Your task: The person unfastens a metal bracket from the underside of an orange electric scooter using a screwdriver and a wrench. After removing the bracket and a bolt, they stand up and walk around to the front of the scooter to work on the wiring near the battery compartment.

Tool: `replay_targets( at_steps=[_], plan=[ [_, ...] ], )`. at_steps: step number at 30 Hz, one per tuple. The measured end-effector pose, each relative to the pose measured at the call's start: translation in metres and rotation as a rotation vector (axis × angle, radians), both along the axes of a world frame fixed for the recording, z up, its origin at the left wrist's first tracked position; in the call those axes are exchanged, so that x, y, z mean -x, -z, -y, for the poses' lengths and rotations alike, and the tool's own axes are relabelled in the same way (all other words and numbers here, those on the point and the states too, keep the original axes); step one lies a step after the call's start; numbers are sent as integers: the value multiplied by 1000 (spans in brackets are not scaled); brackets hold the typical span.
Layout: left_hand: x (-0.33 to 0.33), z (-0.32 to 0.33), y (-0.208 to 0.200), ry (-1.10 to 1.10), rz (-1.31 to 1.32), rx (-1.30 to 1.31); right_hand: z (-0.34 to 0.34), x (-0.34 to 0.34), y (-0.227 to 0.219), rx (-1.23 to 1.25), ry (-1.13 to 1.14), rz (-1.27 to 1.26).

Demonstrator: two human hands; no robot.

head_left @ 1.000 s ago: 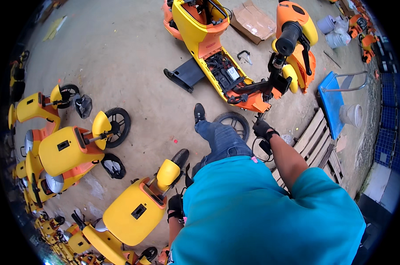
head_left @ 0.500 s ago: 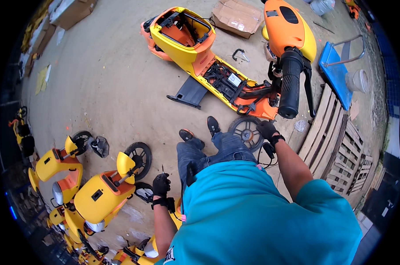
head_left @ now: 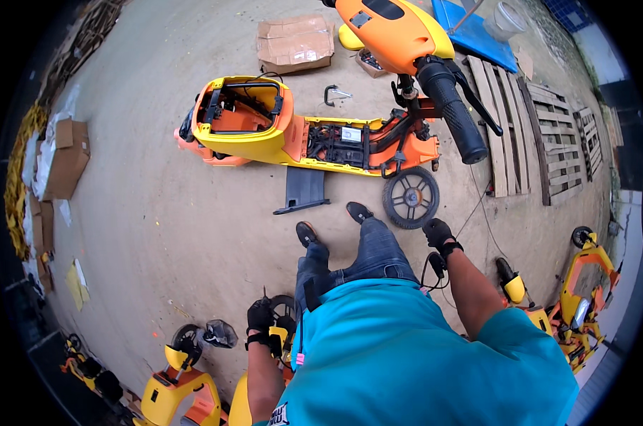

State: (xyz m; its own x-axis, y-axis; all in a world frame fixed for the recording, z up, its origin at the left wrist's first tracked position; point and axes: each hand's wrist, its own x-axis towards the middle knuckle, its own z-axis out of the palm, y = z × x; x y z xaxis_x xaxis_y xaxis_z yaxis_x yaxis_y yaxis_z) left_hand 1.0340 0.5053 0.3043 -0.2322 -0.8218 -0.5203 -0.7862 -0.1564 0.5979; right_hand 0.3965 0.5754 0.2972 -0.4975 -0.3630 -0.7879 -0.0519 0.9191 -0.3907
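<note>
My left hand (head_left: 260,316), in a black glove, is closed around a thin-shafted tool (head_left: 264,292) whose narrow end points up; its handle is hidden in my fist. My right hand (head_left: 437,233), also gloved, hangs with curled fingers just short of a black spoked wheel (head_left: 411,197); whether anything is inside it is hidden. Ahead stands a yellow and orange scooter (head_left: 250,142) with its floor cover off and dark parts and wiring bare. Its handlebar grip (head_left: 450,106) and orange head cover (head_left: 399,32) rise close to me. A dark panel (head_left: 305,190) lies beside the scooter.
Cardboard boxes (head_left: 295,42) and a C-shaped black tool (head_left: 330,95) lie beyond the scooter. Wooden pallets (head_left: 504,128) and a blue platform cart (head_left: 470,35) are on the right. More yellow scooters (head_left: 179,390) stand near left and right. A cable (head_left: 486,213) crosses the floor.
My view and body have turned, so the scooter now lies more squarely across in front of me. Both hands have moved with me; my left still grips the thin-shafted tool.
</note>
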Motion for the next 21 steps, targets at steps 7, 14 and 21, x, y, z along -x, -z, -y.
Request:
replay_targets(
  at_steps=[7,14,21],
  plan=[
    [-52,128,25,59,89,-517,-72,-103,-12,61,175,-42],
    [74,211,-9,31,98,-568,-191,-157,21,-96,407,-133],
    [182,251,-58,185,163,-502,-178,-169,6,-125,314,-72]
  ],
)
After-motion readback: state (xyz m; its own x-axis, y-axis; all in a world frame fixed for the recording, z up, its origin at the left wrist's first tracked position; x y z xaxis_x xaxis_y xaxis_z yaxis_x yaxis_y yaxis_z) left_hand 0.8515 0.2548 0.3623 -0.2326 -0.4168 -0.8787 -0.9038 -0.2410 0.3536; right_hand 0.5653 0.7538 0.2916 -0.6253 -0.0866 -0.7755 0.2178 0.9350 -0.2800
